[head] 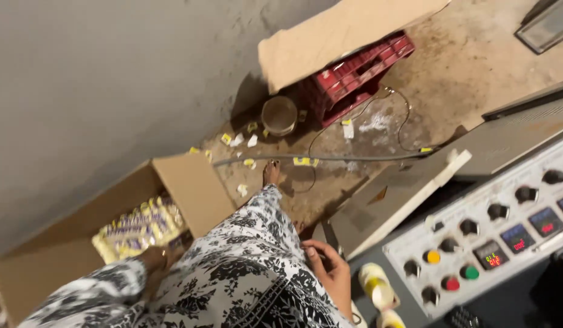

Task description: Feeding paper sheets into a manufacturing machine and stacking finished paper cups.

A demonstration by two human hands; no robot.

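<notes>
Two hands are busy here. The left hand (152, 258) reaches down into the cardboard box (190, 182) by the wall, right at the yellow packets (138, 228) stacked inside; its fingers are hidden, so I cannot tell its grip. The right hand (329, 270) curls around a dark thing, too hidden to name, beside the control panel (494, 231). A red crate (354, 76) sits further off on the floor.

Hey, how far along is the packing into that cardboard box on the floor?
Done: a pile of yellow sachet strips already lies in the open cardboard box. In hand: the left hand reaches towards that pile; the right hand rests by the machine's control panel. Left: much of the box looks unfilled.
</notes>
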